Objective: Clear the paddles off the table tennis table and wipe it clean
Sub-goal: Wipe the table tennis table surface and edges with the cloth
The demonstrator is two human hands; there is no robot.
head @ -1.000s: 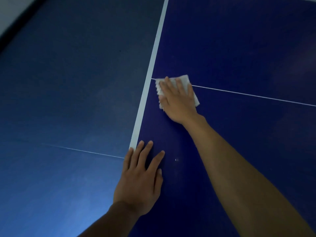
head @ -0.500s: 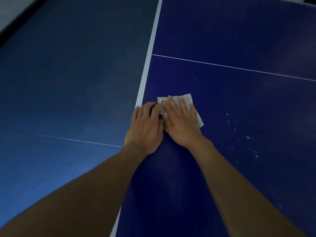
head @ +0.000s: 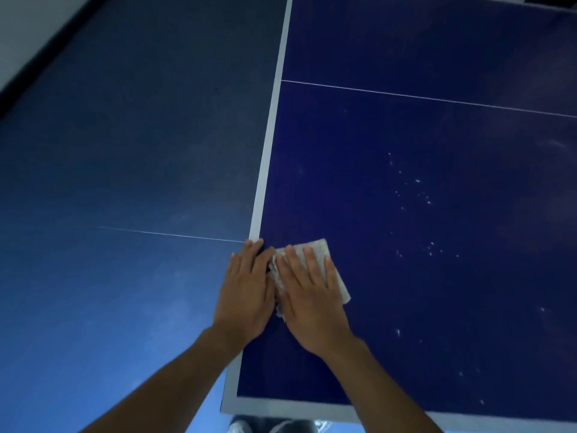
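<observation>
Blue table tennis table, head view, I see its near left corner | right hand flat, fingers straight, pressing white paper towel onto the top beside the white side line | left hand flat, fingers extended, across that line, against the towel | white specks scattered further right.

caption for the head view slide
Right hand presses a white paper towel on the dark blue table tennis table, left hand flat beside it.
</observation>
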